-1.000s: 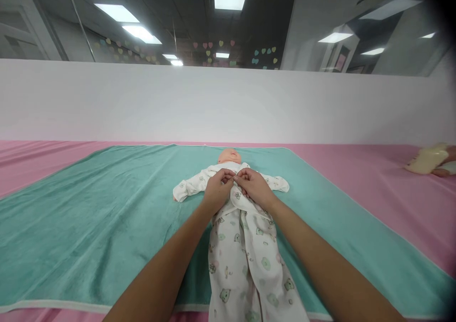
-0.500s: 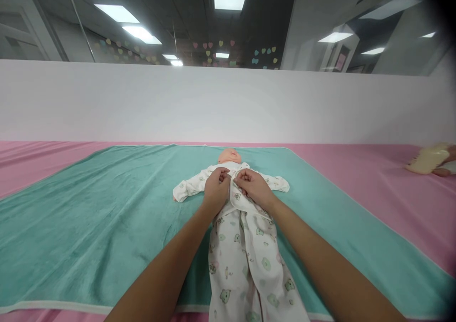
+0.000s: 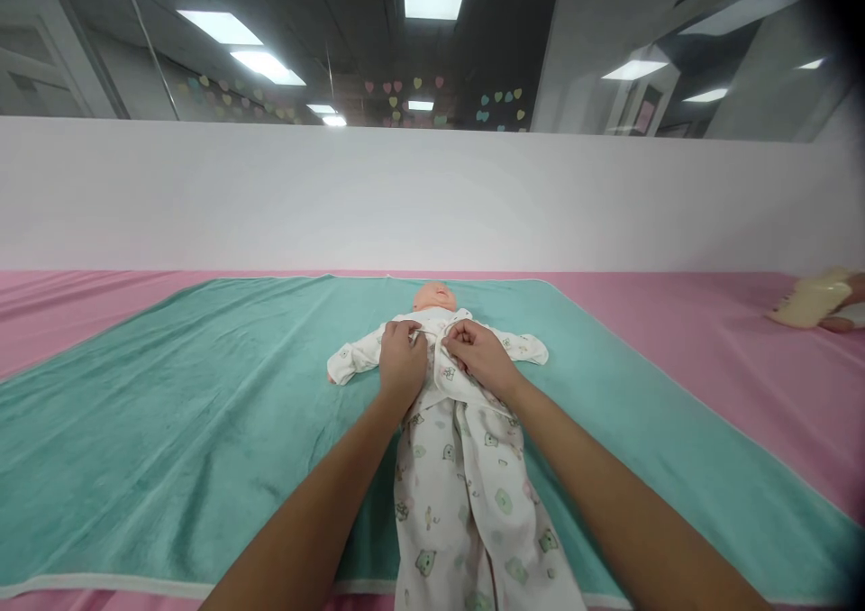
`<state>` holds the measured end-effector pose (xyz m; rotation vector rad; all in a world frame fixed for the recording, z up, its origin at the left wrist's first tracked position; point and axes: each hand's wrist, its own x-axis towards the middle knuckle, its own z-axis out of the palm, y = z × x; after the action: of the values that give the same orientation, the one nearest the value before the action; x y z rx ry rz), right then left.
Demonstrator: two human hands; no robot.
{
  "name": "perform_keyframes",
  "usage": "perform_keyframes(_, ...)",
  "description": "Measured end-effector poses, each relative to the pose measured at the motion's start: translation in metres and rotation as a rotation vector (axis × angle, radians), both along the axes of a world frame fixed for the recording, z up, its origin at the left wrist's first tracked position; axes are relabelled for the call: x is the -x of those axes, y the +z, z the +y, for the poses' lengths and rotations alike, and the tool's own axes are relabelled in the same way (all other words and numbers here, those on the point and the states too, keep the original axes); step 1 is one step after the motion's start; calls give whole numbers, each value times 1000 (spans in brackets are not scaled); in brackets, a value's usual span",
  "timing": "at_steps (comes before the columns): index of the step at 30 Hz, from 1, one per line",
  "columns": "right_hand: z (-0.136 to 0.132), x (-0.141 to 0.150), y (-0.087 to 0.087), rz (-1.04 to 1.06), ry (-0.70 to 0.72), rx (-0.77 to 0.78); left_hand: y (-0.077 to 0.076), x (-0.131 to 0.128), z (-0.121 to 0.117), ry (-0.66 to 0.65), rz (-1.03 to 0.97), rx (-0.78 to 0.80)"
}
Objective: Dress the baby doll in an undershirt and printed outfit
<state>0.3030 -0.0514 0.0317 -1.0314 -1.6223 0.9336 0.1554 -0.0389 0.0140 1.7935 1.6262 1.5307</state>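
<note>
A baby doll [image 3: 436, 296] lies on its back with its head away from me. It wears a white printed wrap shirt [image 3: 447, 378] and matching pants [image 3: 466, 503]. My left hand [image 3: 404, 359] is closed over the left side of the chest, pinching a thin white tie [image 3: 427, 331] that stretches towards the middle. My right hand [image 3: 478, 351] is closed too, thumb and finger pinching at the shirt's front edge by the chest, apparently on another tie; its fingers partly hide what they hold. The doll's sleeves stretch out to both sides.
Beneath the doll lies a teal blanket [image 3: 223, 449] over a pink sheet [image 3: 716, 359]. A low white wall [image 3: 432, 201] runs behind, with glass above it. At the far right edge another person's hand [image 3: 852, 300] is beside a pale yellow object [image 3: 807, 301].
My left hand has shifted a little to the left, away from the right hand, and the thin tie between them now shows. My right hand has stayed nearly in place.
</note>
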Motion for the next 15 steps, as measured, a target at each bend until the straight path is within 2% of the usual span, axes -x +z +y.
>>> perform_keyframes(15,-1,0,1,-29,-5,-6,1,5,1,-42,-28,-22)
